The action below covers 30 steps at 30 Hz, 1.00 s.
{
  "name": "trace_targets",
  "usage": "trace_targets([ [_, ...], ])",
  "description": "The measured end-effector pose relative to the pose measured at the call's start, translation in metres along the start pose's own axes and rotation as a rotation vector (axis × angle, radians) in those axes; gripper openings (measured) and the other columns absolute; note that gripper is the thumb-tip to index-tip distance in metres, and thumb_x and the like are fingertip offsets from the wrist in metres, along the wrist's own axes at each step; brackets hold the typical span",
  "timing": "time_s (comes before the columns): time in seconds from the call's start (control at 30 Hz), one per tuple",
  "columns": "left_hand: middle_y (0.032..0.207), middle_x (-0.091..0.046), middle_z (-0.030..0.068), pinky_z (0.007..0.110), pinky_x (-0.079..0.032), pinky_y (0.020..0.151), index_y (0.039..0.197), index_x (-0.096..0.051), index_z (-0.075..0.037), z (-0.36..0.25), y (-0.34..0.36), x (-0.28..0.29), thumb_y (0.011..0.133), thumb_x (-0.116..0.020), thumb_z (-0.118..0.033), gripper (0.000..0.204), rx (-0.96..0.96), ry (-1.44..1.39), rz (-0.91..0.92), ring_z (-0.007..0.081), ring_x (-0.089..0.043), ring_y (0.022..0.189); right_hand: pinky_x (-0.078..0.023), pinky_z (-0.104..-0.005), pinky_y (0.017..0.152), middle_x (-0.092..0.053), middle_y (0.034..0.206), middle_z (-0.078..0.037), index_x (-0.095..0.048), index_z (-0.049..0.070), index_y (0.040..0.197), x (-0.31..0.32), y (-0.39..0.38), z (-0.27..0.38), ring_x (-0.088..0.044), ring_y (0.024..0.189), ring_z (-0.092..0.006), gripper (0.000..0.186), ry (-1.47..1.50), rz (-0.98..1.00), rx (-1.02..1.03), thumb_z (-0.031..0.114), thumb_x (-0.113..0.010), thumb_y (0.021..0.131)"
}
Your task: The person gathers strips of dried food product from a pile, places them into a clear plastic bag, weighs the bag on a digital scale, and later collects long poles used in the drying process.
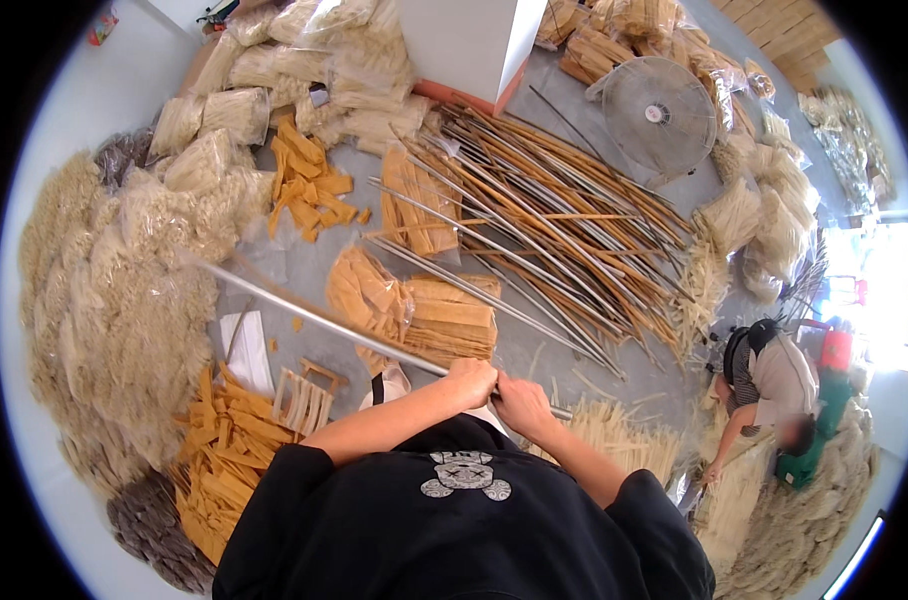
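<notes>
A long silver metal rod (304, 317) slants across my front, from the pale heap at the left down to just past my right hand. My left hand (471, 382) is closed around it near its lower end. Close beside it, nearly touching, my right hand (524, 405) also grips the rod. The rod's far left end is blurred. Beneath and beyond it lie bagged orange-brown strips (452, 312) on the floor. Pale dried sticks (614, 440) spread out below my right forearm.
A large pile of metal and brown rods (564, 240) lies ahead. A round floor fan (659, 115) stands at the far right. Another person (769, 385) bends over pale strips at the right. Bagged pale bundles (124, 300) heap up at left, near a small wooden stool (304, 400).
</notes>
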<state>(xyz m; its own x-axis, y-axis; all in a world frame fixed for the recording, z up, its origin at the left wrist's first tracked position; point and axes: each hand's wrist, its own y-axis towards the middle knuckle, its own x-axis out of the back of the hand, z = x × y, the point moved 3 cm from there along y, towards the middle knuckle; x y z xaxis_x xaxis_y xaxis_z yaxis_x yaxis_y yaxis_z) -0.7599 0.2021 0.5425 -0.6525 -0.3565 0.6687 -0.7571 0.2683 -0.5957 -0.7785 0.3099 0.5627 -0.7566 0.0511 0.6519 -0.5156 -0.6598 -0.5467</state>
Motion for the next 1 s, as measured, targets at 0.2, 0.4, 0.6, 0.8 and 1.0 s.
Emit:
trace_targets([
  [0.2, 0.110, -0.044, 0.0212, 0.038, -0.035, 0.089, 0.117, -0.039, 0.002, -0.007, -0.001, 0.020, 0.065, -0.059, -0.007, 0.056, -0.371, 0.103, -0.329, 0.0326, -0.044, 0.104, -0.043, -0.0459, 0.056, -0.059, 0.068, -0.016, -0.056, 0.009, 0.083, -0.004, -0.023, -0.061, -0.058, 0.067, -0.0345, 0.015, -0.039, -0.198, -0.153, 0.023, -0.057, 0.075],
  [0.4, 0.111, -0.045, 0.0187, 0.040, -0.038, 0.086, 0.120, -0.037, 0.000, 0.053, -0.029, 0.033, 0.073, -0.059, -0.012, 0.054, -0.103, -0.125, -0.372, 0.0344, -0.045, 0.104, -0.043, -0.0447, 0.063, -0.059, 0.068, -0.016, -0.056, 0.009, 0.082, 0.031, -0.065, -0.148, -0.057, 0.071, -0.0345, 0.016, -0.100, -0.439, -0.382, 0.021, -0.059, 0.072],
  [0.6, 0.099, -0.052, 0.0224, 0.042, -0.043, 0.079, 0.108, -0.044, -0.001, 0.146, -0.070, -0.051, 0.069, -0.062, -0.009, 0.043, 0.210, -0.262, -0.117, 0.0377, -0.051, 0.094, -0.042, -0.0468, 0.066, -0.059, 0.072, -0.019, -0.055, 0.006, 0.082, 0.068, -0.075, -0.200, -0.057, 0.072, -0.0367, 0.017, -0.220, -0.539, -0.458, 0.018, -0.060, 0.072],
  [0.8, 0.098, -0.057, 0.0230, 0.042, -0.044, 0.080, 0.110, -0.047, -0.003, 0.214, -0.136, -0.150, 0.070, -0.062, -0.019, 0.046, 0.504, -0.362, -0.027, 0.0374, -0.054, 0.094, -0.044, -0.0448, 0.069, -0.058, 0.083, -0.020, -0.058, 0.005, 0.092, 0.127, -0.037, -0.265, -0.056, 0.080, -0.0354, 0.029, -0.382, -0.597, -0.349, 0.020, -0.066, 0.069],
  [1.0, 0.086, -0.061, 0.0177, 0.038, -0.047, 0.073, 0.110, -0.047, -0.003, 0.208, -0.163, -0.156, 0.070, -0.063, -0.019, 0.046, 0.707, -0.646, -0.134, 0.0311, -0.060, 0.083, -0.027, -0.0457, 0.097, -0.047, 0.118, -0.018, -0.043, 0.006, 0.122, 0.194, 0.027, -0.277, -0.041, 0.112, -0.0356, 0.062, -0.447, -0.621, -0.546, 0.018, -0.068, 0.067],
])
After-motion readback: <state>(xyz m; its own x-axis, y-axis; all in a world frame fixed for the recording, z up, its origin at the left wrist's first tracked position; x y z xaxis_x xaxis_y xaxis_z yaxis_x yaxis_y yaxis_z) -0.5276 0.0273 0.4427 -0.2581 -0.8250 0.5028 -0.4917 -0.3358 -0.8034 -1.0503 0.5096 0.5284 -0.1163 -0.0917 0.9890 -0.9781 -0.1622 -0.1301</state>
